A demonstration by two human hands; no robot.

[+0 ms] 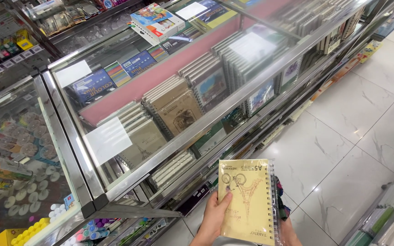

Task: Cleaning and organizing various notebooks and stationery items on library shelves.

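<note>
while the left hand (213, 218) grips the yellow sketchbook (246, 196) along its plain edge, thumb laid across the cover and fingers clamped behind, the book stands upright with its cover facing up, seemingly so the drawing on it can be read. it hangs below the front edge of the glass case (160, 114), over the white floor (343, 150), touching neither. left of it, under the case's left corner, lie paint pots (28, 136) and markers (87, 228). behind the glass, spiral pads (178, 102) stand in rows on a pink shelf (133, 86), covers outward, so each kind shows to a shopper. a boxed set (157, 20) rests on top near the far edge. the right hand (288, 230) props the book at its wire spine, mostly hidden behind it; whether its fingers close on the book i cannot tell. a dark patterned cloth (282, 202) shows beside that hand.
</note>
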